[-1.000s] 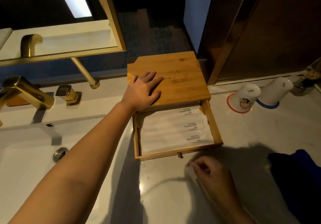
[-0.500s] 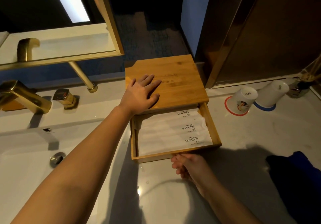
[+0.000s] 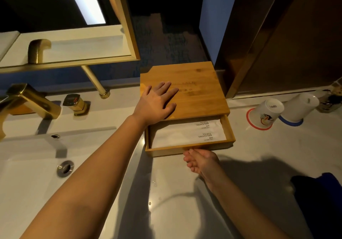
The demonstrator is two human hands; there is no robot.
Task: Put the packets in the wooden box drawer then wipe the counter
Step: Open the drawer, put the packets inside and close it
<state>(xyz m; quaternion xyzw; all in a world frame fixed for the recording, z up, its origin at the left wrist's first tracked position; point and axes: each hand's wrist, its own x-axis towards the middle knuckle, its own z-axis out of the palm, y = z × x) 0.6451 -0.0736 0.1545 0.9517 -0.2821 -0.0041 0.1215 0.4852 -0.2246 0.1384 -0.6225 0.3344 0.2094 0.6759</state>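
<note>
A flat wooden box [image 3: 194,98] stands on the pale counter [image 3: 185,192], its drawer [image 3: 229,127] pulled partly out toward me. White packets [image 3: 185,135] printed "BRUSHING TEETH" lie flat inside the drawer. My left hand [image 3: 157,103] rests palm down on the box lid with fingers spread. My right hand [image 3: 202,161] presses against the drawer's front panel at the middle, fingers together, covering the small knob. It holds nothing.
A white sink basin [image 3: 27,174] with a gold faucet [image 3: 27,99] fills the left. Two upturned white cups [image 3: 270,111] stand on coasters at the right. A dark blue cloth [image 3: 322,198] lies at the right edge. A gold-framed mirror [image 3: 129,35] hangs behind.
My right hand moved from the counter up to the drawer front, and the drawer has slid partway into the box. Fewer packets show. The left hand stayed on the lid.
</note>
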